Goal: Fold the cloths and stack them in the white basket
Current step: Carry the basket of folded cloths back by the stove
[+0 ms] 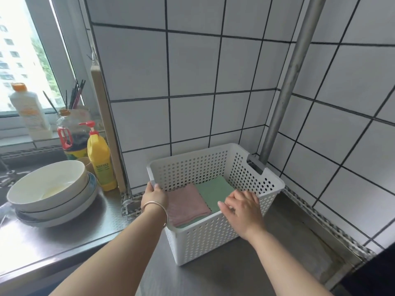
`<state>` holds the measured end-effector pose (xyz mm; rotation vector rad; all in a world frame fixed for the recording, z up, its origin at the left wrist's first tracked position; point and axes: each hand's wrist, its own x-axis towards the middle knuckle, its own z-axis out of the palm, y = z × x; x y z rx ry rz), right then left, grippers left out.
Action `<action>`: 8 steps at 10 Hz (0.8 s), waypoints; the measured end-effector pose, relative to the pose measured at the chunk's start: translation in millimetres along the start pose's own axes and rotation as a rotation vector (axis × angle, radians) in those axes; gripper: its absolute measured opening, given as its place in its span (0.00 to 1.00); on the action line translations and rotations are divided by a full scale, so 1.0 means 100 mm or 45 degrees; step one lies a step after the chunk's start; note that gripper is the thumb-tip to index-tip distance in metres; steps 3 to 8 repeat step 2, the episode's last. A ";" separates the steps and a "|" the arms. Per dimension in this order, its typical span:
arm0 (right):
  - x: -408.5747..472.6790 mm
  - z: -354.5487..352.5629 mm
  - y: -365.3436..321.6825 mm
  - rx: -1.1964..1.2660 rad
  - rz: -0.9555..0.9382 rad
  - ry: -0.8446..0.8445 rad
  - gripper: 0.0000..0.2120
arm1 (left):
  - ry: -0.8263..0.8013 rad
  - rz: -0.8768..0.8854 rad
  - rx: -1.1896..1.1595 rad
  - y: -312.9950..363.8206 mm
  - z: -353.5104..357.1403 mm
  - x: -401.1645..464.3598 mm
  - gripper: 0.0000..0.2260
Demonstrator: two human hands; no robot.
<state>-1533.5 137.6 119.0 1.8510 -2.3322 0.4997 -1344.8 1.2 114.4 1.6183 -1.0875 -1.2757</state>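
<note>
Fingers of my left hand grip the white basket rim at its left corner; right hand hovers relaxed, holding nothing. Pink cloth lies folded atop green cloth inside. Rec: steady basket w/ both hands, keep stack square.

Both forearms are bare and sleeveless, with a thin metal bangle circling the left wrist.

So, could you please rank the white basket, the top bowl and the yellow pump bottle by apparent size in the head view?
1. white basket
2. top bowl
3. yellow pump bottle
The basket sits nearer the camera.
</note>
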 end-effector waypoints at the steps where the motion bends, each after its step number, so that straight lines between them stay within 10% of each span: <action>1: -0.02 -0.24 -0.07 -0.016 0.039 -0.289 0.36 | -0.112 -0.050 0.063 0.10 -0.21 -0.05 0.20; 2: -0.14 -0.45 -0.24 -0.072 -0.037 -0.231 0.18 | -0.139 0.003 -0.006 0.31 -0.59 -0.42 0.08; 8: -0.14 -0.45 -0.24 -0.072 -0.037 -0.231 0.18 | -0.139 0.003 -0.006 0.31 -0.59 -0.42 0.08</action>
